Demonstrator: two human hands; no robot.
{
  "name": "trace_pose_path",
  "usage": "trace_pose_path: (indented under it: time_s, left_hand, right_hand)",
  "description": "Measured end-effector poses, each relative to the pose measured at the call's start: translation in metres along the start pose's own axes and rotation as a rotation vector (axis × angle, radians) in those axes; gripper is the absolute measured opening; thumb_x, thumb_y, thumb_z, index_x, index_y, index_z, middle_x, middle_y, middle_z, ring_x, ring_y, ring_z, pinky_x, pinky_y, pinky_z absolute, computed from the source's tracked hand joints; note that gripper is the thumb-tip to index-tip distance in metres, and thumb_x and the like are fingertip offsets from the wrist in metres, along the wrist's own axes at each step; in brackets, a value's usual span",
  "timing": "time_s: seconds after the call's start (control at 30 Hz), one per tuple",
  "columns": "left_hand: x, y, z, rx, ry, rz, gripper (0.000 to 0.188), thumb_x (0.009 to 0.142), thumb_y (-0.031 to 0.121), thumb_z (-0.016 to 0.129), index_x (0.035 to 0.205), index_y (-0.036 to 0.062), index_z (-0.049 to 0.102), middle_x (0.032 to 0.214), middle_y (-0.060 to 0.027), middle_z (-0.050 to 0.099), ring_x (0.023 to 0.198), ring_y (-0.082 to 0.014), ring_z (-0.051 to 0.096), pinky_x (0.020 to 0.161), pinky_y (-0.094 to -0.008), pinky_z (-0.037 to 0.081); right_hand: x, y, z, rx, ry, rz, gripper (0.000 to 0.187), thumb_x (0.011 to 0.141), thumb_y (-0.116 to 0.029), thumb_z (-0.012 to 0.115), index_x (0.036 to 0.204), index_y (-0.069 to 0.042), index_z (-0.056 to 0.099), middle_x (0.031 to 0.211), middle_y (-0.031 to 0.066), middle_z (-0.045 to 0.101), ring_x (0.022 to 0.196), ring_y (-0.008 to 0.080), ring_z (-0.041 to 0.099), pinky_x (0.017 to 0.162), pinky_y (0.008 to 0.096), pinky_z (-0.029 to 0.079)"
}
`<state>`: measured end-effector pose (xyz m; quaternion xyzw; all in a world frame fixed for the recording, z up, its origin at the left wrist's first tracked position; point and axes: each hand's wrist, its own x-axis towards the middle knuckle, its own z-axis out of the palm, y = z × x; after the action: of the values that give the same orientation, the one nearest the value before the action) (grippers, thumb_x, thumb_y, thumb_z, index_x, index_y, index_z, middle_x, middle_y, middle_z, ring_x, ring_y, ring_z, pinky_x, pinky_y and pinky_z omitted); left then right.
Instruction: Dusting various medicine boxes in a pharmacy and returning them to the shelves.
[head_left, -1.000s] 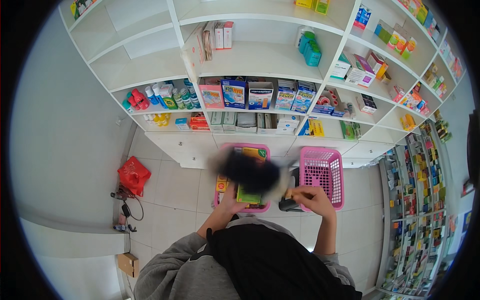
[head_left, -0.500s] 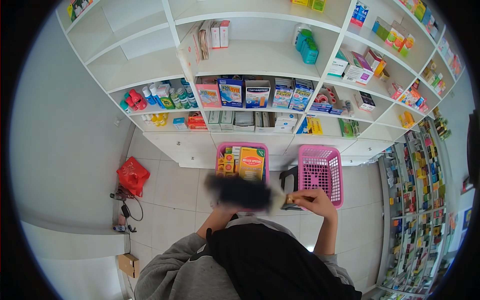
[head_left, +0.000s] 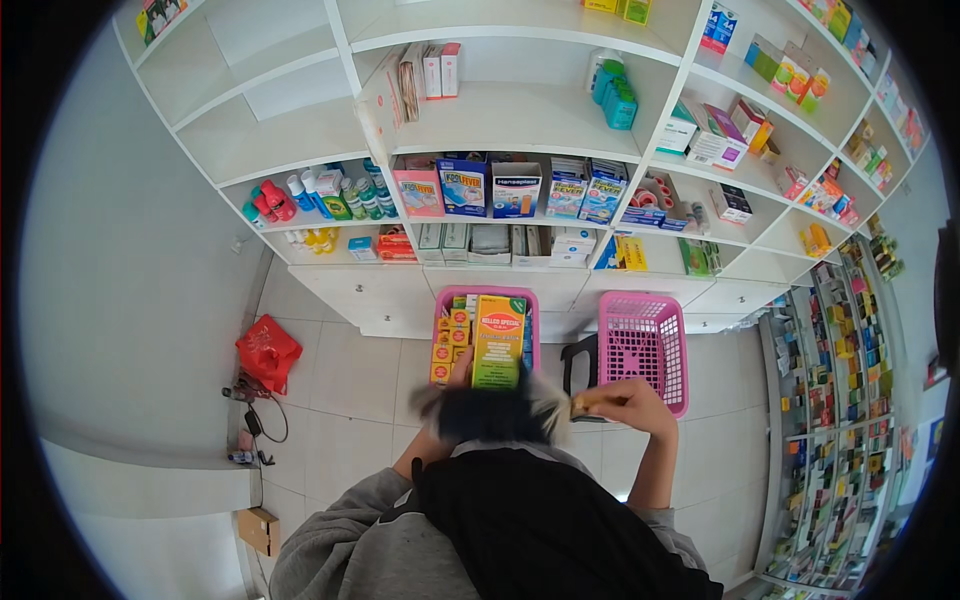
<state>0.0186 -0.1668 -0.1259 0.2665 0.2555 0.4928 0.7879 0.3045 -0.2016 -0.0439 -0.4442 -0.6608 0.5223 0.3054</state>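
Note:
In my right hand, the fingers are closed round the tan handle of a duster. Its dark head with pale, fringed ends is smeared by motion and lies across my front. Fingers of my left hand grip the left edge of a tall yellow and green box with a red oval; the duster hides the rest of that hand. The box stands over a pink basket filled with small yellow boxes and other cartons.
A second pink basket, with nothing in it, rests on a dark stool to the right. White shelves of medicine boxes and bottles rise ahead. On the left floor lie a red bag, cables and a cardboard box.
The duster's head has moved down toward me and slightly right, uncovering my left fingers and more of the yellow and green box. My right hand has hardly shifted.

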Motion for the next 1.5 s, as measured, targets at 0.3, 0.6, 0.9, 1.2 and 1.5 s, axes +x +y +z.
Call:
trace_pose_path:
  time_s: [0.3,0.6,0.9,1.2,1.5]
  left_hand:
    - [0.003,-0.009,-0.01,-0.362,-0.04,-0.121,0.06,0.093,0.05,0.043,0.132,0.0054,0.044,0.126,-0.0141,0.054,0.115,-0.0297,0.053,0.099,-0.0469,0.04]
    - [0.0,0.004,-0.003,-0.302,-0.231,0.006,0.051,0.094,0.045,0.044,0.126,0.0068,0.05,0.122,-0.0096,0.057,0.111,-0.0237,0.055,0.098,-0.0426,0.042]
    - [0.0,0.02,0.006,-0.246,-0.021,-0.06,0.063,0.091,0.055,0.039,0.13,0.0056,0.044,0.12,-0.0143,0.056,0.105,-0.0284,0.057,0.096,-0.0457,0.043]
    - [0.006,0.024,-0.002,-0.359,0.003,-0.172,0.048,0.096,0.044,0.04,0.124,0.0055,0.05,0.114,-0.0105,0.06,0.104,-0.0228,0.06,0.09,-0.0406,0.049]
    - [0.006,0.027,-0.005,-0.226,0.085,-0.217,0.054,0.095,0.051,0.038,0.128,0.0085,0.048,0.114,-0.0095,0.06,0.102,-0.023,0.061,0.09,-0.0377,0.05]
  right_hand:
    - [0.004,-0.001,-0.006,0.021,0.121,0.015,0.025,0.085,-0.012,0.066,0.109,-0.004,0.067,0.089,0.0043,0.069,0.076,0.0068,0.06,0.071,0.0218,0.048]
    - [0.007,-0.002,0.004,-0.131,0.145,-0.012,0.027,0.081,-0.016,0.069,0.106,-0.005,0.068,0.085,0.0048,0.068,0.073,0.0077,0.059,0.067,0.023,0.047]
    - [0.015,0.046,0.009,0.62,0.564,-0.22,0.026,0.094,-0.018,0.051,0.078,0.001,0.058,0.071,0.0041,0.059,0.056,0.0092,0.051,0.05,0.0248,0.04]
    - [0.03,0.044,0.04,-0.335,0.489,0.012,0.032,0.09,-0.022,0.051,0.069,0.002,0.056,0.054,0.0105,0.05,0.048,0.0167,0.049,0.049,0.0319,0.038]
    - [0.035,0.045,0.028,-0.395,0.471,0.019,0.026,0.086,-0.026,0.059,0.076,-0.003,0.068,0.058,0.0138,0.058,0.05,0.0244,0.057,0.049,0.0333,0.042]
